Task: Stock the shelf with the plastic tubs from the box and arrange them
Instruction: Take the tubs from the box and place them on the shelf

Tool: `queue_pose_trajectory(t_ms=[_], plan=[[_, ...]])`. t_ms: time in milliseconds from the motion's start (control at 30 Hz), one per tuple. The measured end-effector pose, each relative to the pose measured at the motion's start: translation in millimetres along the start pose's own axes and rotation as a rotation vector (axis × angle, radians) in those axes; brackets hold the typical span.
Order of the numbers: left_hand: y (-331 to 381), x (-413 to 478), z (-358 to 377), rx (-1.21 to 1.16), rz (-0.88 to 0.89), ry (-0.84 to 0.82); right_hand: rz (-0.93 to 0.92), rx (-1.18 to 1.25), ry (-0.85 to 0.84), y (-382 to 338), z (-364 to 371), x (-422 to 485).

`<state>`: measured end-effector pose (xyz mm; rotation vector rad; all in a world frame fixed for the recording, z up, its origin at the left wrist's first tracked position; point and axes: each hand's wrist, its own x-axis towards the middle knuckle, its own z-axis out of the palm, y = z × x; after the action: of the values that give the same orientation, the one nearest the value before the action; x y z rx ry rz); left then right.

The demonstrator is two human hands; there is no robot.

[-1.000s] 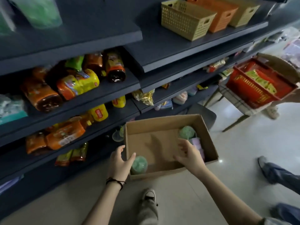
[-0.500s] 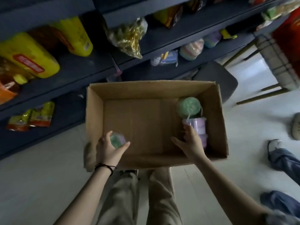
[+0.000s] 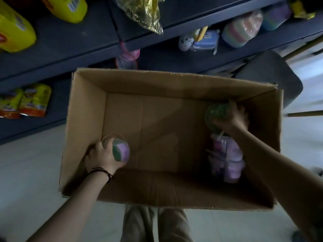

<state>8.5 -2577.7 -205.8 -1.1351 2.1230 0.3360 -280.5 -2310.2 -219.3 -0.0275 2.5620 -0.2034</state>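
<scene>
Two hands reach into the box (image 3: 174,186). Left hand (image 3: 103,158) wraps a green-and-pink tub (image 3: 120,151) near the left wall; right hand (image 3: 232,117) clasps a green tub (image 3: 215,114) at the far right corner. Purple tubs (image 3: 229,159) lie along the right wall, too blurred to count.

One box (image 3: 83,130), three tubs (image 3: 120,151) (image 3: 217,114) (image 3: 227,159) inside.

The right hand (image 3: 232,117) covers the far side of the green tub (image 3: 215,116). The right forearm hides part of the purple tubs (image 3: 227,159), which are blurred. Top-edge cropping truncates the yellow packs (image 3: 15,30) and gold bag (image 3: 143,11). Labels are illegible.
</scene>
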Motion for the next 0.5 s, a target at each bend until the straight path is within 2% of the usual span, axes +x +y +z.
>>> queue_pose_trajectory(t_ms=[100,200,333,433,500], plan=[[4.1,2.2,-1.8,-0.147,-0.029,-0.015,-0.031,-0.096,0.001,-4.5,-3.0,-0.9],[12.5,2.4,-5.3,-0.487,-0.023,0.022,-0.177,-0.192,0.035,-16.9,-3.0,-9.1],[32.5,4.6,-6.1,-0.849,0.017,0.124,-0.276,0.009,0.021,-43.7,2.3,-28.0],[48.9,1.4,-2.7,-1.027,-0.016,0.072,-0.382,0.133,0.081,-58.8,18.9,-47.1],[53.6,-0.7,3.2,-1.097,-0.055,0.048,-0.415,0.261,0.06,-63.5,37.4,-62.1]])
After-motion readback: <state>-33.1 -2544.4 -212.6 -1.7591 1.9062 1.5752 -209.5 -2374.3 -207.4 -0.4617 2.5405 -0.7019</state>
